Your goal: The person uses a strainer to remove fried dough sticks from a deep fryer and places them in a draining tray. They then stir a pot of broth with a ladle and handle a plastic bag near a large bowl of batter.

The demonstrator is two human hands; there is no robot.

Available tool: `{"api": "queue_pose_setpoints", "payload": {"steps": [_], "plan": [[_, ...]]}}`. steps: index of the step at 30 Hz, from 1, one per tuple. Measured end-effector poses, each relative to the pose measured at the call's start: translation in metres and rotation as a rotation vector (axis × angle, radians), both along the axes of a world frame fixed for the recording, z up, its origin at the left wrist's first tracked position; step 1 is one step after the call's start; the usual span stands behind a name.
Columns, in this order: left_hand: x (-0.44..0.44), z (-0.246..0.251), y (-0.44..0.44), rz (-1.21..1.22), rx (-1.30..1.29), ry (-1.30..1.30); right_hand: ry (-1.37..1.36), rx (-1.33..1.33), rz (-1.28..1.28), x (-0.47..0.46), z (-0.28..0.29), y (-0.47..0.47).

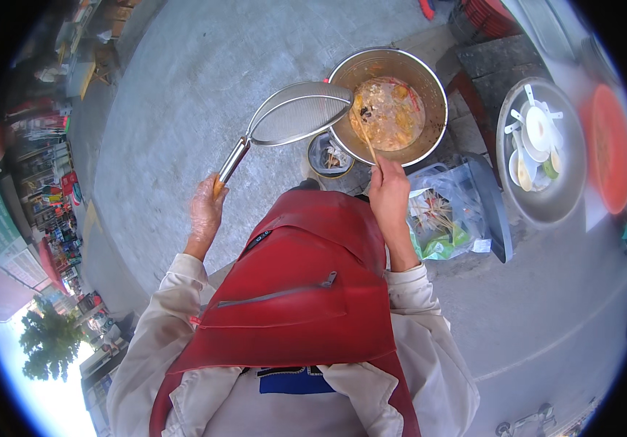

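My left hand point(207, 210), in a clear plastic glove, grips the handle of a fine-mesh metal strainer point(299, 117). The mesh bowl looks bare, and its far edge overlaps the rim of a deep metal pot point(432, 114) in the picture. Orange-brown broth point(395, 120) with floating solids and dark bits fills the bottom of that pot. Between the fingers of my right hand point(389, 191) are thin wooden chopsticks point(368, 143), their tips down towards the broth. Whether there is one stick or two is hard to tell.
Below the pot stands a small lined bin point(331, 155) with used sticks and tissue. A larger bin point(492, 213) with a plastic bag of skewers and waste sits right of my hand. Farther right are a metal basin point(556, 196) of white bowls and spoons and an orange basin point(611, 147).
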State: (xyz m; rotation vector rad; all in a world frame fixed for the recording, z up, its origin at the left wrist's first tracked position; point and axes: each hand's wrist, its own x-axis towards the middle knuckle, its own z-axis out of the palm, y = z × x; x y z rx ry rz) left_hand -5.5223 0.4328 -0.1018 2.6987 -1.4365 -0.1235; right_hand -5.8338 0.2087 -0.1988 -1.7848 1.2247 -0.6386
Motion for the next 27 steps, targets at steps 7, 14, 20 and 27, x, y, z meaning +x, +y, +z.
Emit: {"api": "queue_pose_setpoints", "payload": {"steps": [7, 14, 20, 27], "plan": [[-0.003, 0.004, -0.007, 0.326, 0.128, 0.466, -0.17, 0.034, -0.191, 0.016, 0.016, -0.009], [-0.018, 0.024, -0.024, 0.458, 0.048, 0.873, -0.301, 0.018, -0.151, 0.068, 0.023, -0.015], [-0.021, 0.027, -0.026, 0.51, 0.03, 0.917, -0.37, 0.443, -0.297, 0.043, -0.034, -0.028], [-0.029, 0.019, -0.016, 0.577, -0.048, 0.96, -0.158, 0.369, -0.374, -0.045, -0.046, -0.017]]}}
